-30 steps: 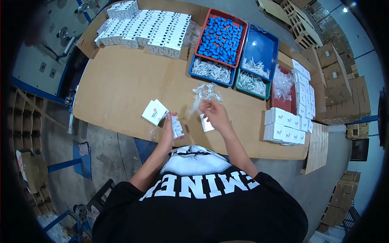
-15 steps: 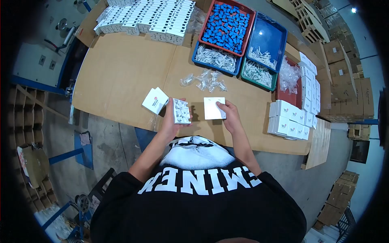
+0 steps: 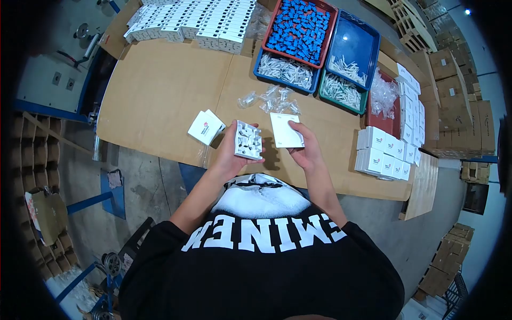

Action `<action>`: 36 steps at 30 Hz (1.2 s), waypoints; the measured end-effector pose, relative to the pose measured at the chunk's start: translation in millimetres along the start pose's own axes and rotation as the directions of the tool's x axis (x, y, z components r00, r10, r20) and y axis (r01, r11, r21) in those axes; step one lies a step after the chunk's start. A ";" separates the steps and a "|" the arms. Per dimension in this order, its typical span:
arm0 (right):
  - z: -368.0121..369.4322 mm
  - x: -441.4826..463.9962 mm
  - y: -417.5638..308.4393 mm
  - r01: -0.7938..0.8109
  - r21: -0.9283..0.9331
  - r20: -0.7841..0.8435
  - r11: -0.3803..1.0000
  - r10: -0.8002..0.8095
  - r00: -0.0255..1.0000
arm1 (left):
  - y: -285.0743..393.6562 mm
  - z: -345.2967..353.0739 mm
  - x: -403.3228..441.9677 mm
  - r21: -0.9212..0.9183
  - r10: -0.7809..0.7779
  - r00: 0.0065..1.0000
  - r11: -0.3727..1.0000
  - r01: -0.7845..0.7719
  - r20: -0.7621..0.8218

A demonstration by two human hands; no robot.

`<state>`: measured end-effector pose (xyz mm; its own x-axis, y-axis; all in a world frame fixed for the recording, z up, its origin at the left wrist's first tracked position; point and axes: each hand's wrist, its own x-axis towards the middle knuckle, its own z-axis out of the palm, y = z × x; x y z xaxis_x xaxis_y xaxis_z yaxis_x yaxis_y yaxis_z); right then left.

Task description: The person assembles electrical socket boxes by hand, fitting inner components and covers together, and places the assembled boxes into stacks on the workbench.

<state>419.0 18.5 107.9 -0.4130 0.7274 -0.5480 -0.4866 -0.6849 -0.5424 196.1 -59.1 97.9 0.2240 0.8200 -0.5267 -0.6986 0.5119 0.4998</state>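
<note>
a white housing (image 3: pixel 248 141) is held over the near part of the surface (image 3: pixel 160 90), its open side turned up so that small fittings inside are shown. it is clasped by the left hand (image 3: pixel 228 153), whose grip is closed about its sides. just beside it, a flat white plate (image 3: pixel 287 130) is pinched in the grip of the right hand (image 3: pixel 308 152), thumb on top. the two pieces are held apart and the housing's inside is left uncovered; by that, this unit may be judged unfinished.

near the left hand, white marked pieces (image 3: pixel 206 127) are laid down. beyond the hands, clear plastic pieces (image 3: pixel 280 98) are scattered (their exact shape cannot be made out). farther off, blue parts (image 3: pixel 298 32) are heaped, and slender white pieces (image 3: pixel 285 71) are gathered nearer, so much loose stock is left unused. at the right, white units (image 3: pixel 383 154) are stacked in rows, apparently completed; at the far left, white boxes (image 3: pixel 197 24) are lined up, though whether those are finished cannot be told.
</note>
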 end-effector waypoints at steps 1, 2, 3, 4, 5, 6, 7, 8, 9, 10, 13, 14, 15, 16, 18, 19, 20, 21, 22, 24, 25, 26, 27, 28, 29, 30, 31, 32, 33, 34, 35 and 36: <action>0.5 -0.4 0.7 -0.009 0.015 0.010 1.000 0.009 1.000 | -0.6 -1.1 0.5 -0.019 -0.010 1.000 1.000 0.010 0.008; 1.3 -0.5 1.3 -0.019 0.030 0.020 0.999 0.018 1.000 | -0.8 -1.7 0.7 -0.037 -0.020 1.000 0.999 0.021 0.016; 3.6 -0.3 2.7 -0.020 0.031 0.021 0.999 0.020 1.000 | -0.3 -1.9 0.6 -0.037 -0.020 1.000 0.999 0.020 0.014; 7.3 0.0 4.8 0.090 -0.010 0.028 0.996 -0.090 0.996 | 0.6 -2.2 0.6 -0.046 -0.027 0.999 0.999 0.028 0.023; 10.1 -0.6 6.6 0.197 -0.050 0.038 0.979 -0.195 0.980 | 1.2 -2.7 0.2 -0.056 -0.035 0.999 0.998 0.037 0.030; 12.1 -0.6 7.2 0.189 -0.049 0.038 0.981 -0.187 0.982 | 2.2 -3.3 -0.1 -0.059 -0.037 0.999 0.998 0.038 0.023; 14.2 -0.1 7.3 0.250 -0.037 0.036 0.968 -0.248 0.968 | 3.4 -3.5 -0.1 -0.079 -0.047 0.997 0.996 0.052 0.062; 15.6 -0.7 8.2 0.309 -0.026 0.034 0.951 -0.308 0.951 | 4.0 -3.9 -0.6 -0.099 -0.056 0.993 0.993 0.066 0.100; 14.8 -2.5 6.8 0.331 -0.057 0.055 0.942 -0.328 0.943 | 4.0 -3.3 -0.7 -0.123 -0.067 0.994 0.989 0.078 0.090; 12.0 -1.2 10.5 0.324 -0.056 0.057 0.945 -0.321 0.946 | 3.6 -2.7 -1.4 -0.127 -0.066 0.994 0.989 0.077 0.083; 10.4 -4.8 19.8 0.544 -0.409 0.202 0.733 -0.508 0.837 | 7.9 2.7 -5.4 -0.224 -0.110 0.982 0.964 0.143 0.154; 12.9 -11.5 23.7 0.584 -0.449 0.324 0.676 -0.486 0.812 | 10.5 5.0 -7.1 -0.225 -0.108 0.982 0.964 0.141 0.153; 18.4 -17.0 24.0 0.626 -0.479 0.440 0.615 -0.449 0.778 | 13.0 6.7 -8.6 -0.262 -0.102 0.970 0.952 0.159 0.219; 21.9 -19.5 21.3 0.625 -0.479 0.439 0.617 -0.448 0.779 | 15.1 8.2 -10.3 -0.297 -0.093 0.955 0.938 0.179 0.282; 31.7 -25.6 14.0 0.724 -0.638 0.657 0.262 -0.304 0.689 | 20.9 10.1 -15.4 -0.302 -0.086 0.959 0.938 0.169 0.270; 47.7 -36.0 5.1 0.669 -0.691 0.618 0.274 -0.255 0.744 | 21.6 9.5 -17.0 -0.307 -0.080 0.963 0.938 0.160 0.259; 52.2 -40.7 -2.6 0.666 -0.692 0.616 0.278 -0.252 0.746 | 20.1 7.8 -16.4 -0.309 -0.082 0.964 0.937 0.162 0.255; 52.2 -43.4 -12.2 0.661 -0.714 0.641 0.229 -0.166 0.750 | 17.9 5.5 -14.9 -0.295 -0.063 0.973 0.947 0.128 0.222; 52.5 -45.6 -17.2 0.659 -0.731 0.656 0.177 -0.079 0.750 | 15.7 3.7 -13.9 -0.279 -0.043 0.981 0.956 0.096 0.191; 56.9 -51.1 -17.4 0.615 -0.781 0.610 0.112 -0.075 0.789 | 13.1 2.4 -13.1 -0.214 -0.021 0.990 0.976 0.051 0.137; 58.1 -52.7 -16.8 0.568 -0.822 0.564 0.041 -0.077 0.822 | 13.0 3.5 -12.6 -0.144 0.008 0.996 0.990 0.005 0.089; 59.6 -53.2 -13.2 0.566 -0.823 0.562 0.041 -0.079 0.823 | 12.0 6.4 -13.0 -0.143 0.005 0.996 0.990 0.008 0.091; 62.2 -51.9 -7.7 0.508 -0.862 0.504 0.010 -0.096 0.858 | 11.9 12.1 -14.1 -0.048 0.035 0.999 0.998 -0.034 0.021; 63.4 -49.9 -3.7 0.448 -0.894 0.447 -0.020 -0.112 0.887 | 11.4 16.1 -14.3 0.048 0.073 0.996 0.996 -0.071 -0.049; 61.4 -45.8 0.1 0.450 -0.893 0.450 -0.020 -0.107 0.887 | 9.2 16.6 -13.3 0.046 0.076 0.996 0.996 -0.074 -0.053; 58.3 -40.0 4.8 0.411 -0.910 0.404 0.042 -0.121 0.907 | 6.6 15.9 -12.4 0.053 0.099 0.994 0.994 -0.096 -0.056; 56.9 -36.5 7.8 0.369 -0.923 0.355 0.105 -0.133 0.926 | 5.0 15.1 -12.6 0.062 0.120 0.991 0.991 -0.116 -0.059; 56.6 -36.1 8.1 0.368 -0.924 0.354 0.108 -0.127 0.927 | 5.4 14.3 -12.4 0.060 0.118 0.991 0.992 -0.115 -0.064; 57.7 -37.2 6.8 0.408 -0.904 0.388 0.130 -0.153 0.909 | 9.0 15.9 -12.5 0.011 0.105 0.991 0.995 -0.104 -0.079; 59.2 -38.8 5.9 0.448 -0.881 0.420 0.152 -0.181 0.889 | 11.3 16.9 -13.2 -0.037 0.089 0.992 0.995 -0.093 -0.092; 61.8 -40.7 4.7 0.445 -0.882 0.418 0.155 -0.180 0.891 | 12.8 15.3 -15.2 -0.055 0.097 0.993 0.993 -0.100 -0.067; 64.9 -42.7 2.8 0.502 -0.859 0.472 0.099 -0.224 0.853 | 14.8 16.0 -16.1 -0.055 0.094 0.993 0.994 -0.098 -0.067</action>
<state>385.3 -11.7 171.1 -0.6065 0.7938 -0.0452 0.4061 0.2604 -0.8759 193.0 -60.7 124.8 0.1110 0.8456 -0.5221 -0.7533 0.4143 0.5108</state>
